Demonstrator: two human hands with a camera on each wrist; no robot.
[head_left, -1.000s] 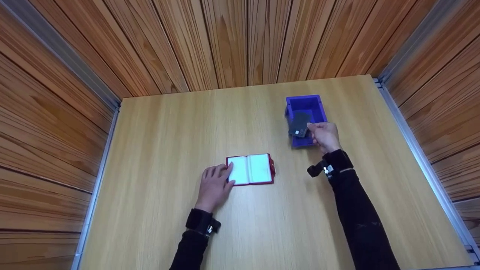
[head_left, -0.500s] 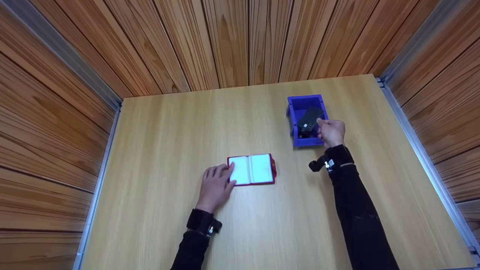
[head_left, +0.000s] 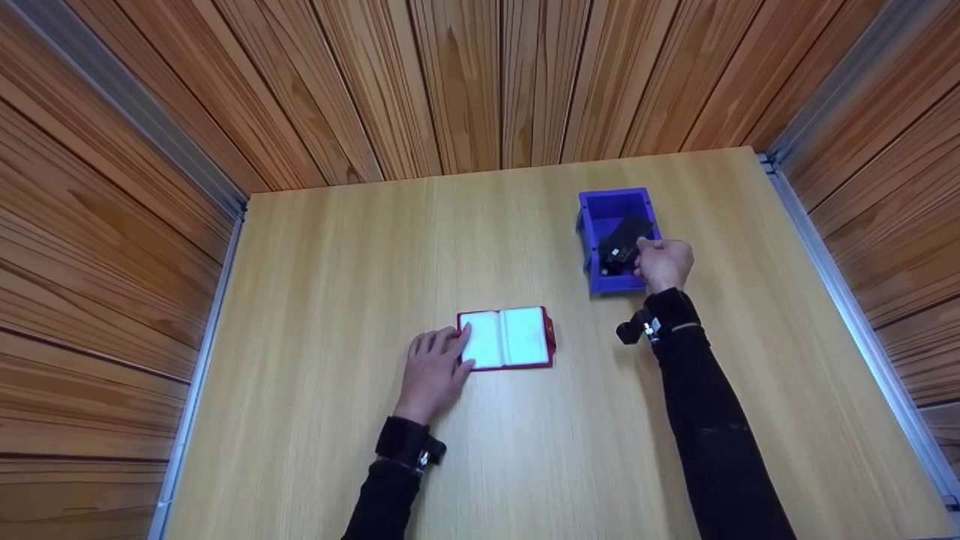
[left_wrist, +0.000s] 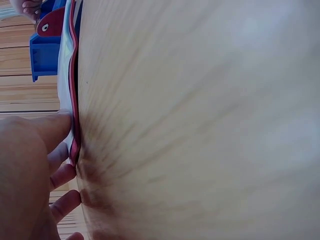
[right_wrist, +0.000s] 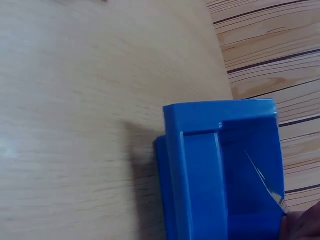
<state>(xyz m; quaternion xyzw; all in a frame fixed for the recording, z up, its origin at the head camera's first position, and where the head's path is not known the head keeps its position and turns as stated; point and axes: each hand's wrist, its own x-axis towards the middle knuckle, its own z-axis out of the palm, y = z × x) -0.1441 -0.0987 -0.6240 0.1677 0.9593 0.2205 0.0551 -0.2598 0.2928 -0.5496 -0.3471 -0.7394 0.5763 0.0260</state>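
Observation:
An opened red card holder (head_left: 553, 341) with pale clear sleeves lies flat on the table. My left hand (head_left: 433, 377) rests at its left edge, fingers relaxed; in the left wrist view the thumb (left_wrist: 52, 127) presses on the sleeve near the red cover. Over at the right, my right hand (head_left: 665, 264) pinches a dark card (head_left: 630, 232) between thumb and finger, inside the purple-blue bin (head_left: 619, 283). Seen edge-on in the right wrist view, the card (right_wrist: 265, 181) is a thin tilted line. Some dark items below it in the bin are hard to make out.
The wooden table (head_left: 337, 262) is bounded by wood-plank walls (head_left: 465, 90) at the back and both sides. Metal rails (head_left: 832, 270) run along the side edges. The bin stands behind and right of the card holder.
My right hand has moved slightly right, and the dark card has turned and gone deeper into the bin, to its right side. The left hand and the card holder stay in place.

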